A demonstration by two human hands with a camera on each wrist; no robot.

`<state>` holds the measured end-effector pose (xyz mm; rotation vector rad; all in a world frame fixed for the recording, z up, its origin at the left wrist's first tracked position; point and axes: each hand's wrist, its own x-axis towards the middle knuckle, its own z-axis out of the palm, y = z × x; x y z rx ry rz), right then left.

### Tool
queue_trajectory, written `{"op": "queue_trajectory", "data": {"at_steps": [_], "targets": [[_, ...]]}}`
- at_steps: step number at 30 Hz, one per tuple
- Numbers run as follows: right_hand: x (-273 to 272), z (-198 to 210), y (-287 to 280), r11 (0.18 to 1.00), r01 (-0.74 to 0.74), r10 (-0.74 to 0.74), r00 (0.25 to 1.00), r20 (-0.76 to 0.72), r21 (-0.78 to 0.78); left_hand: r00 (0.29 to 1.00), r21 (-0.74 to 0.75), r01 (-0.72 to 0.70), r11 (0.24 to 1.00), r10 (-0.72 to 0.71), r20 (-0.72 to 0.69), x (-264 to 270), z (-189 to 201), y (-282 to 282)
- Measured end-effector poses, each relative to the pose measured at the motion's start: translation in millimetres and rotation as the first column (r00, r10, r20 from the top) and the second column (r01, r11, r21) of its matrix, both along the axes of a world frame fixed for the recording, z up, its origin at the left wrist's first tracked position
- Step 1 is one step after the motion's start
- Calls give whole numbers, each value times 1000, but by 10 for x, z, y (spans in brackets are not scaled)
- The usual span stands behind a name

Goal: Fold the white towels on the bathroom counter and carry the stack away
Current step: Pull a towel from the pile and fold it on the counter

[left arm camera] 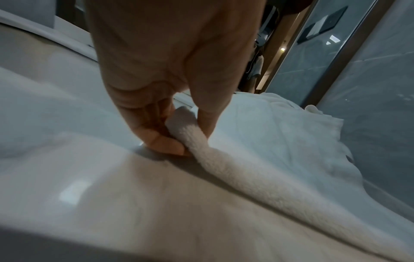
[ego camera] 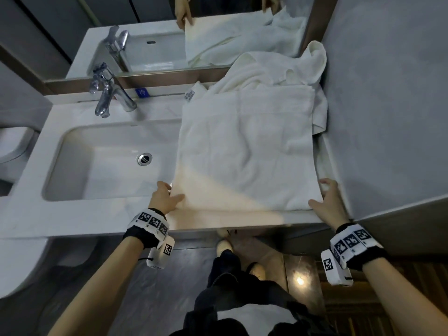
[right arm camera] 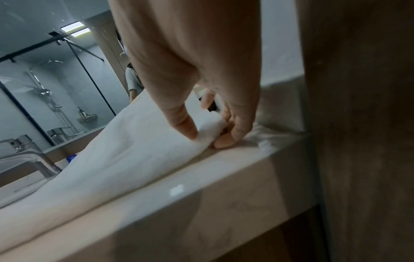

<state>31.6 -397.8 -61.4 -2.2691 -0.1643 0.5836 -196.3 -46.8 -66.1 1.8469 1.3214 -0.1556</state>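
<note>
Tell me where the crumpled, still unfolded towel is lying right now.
In the head view the crumpled towel lies at the counter's back right corner, against the mirror and right wall, just behind the flat towel both hands pinch.

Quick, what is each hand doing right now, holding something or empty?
Left hand: pinches the near left corner of the white towel.
Right hand: pinches the towel's near right corner.

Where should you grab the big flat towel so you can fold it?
By its two near corners, from the counter's front edge. The towel lies spread flat with those corners free; the left hand and right hand each pinch one already.
</note>
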Motion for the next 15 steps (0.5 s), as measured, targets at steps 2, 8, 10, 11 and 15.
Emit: {"op": "queue_trajectory", "data": {"at_steps": [2,8,10,11,15], "targets": [[-76,-11,-62,991,-136,136,991,-2,-19,997,13,-19,1000,18,73,-74,-7,-50],[-154,1,-120,979,-192,201,966,163,-72,948,-9,139,990,-131,290,-295,26,-137],[-141,32,-103,984,-175,178,966,189,-33,942,41,150,988,-155,299,-324,22,-197],[-136,47,-90,985,-172,172,966,195,-19,941,87,133,987,-153,302,-330,14,-223],[-120,119,-57,995,-88,97,953,288,-47,941,237,34,971,-111,319,-304,8,-223]]}}
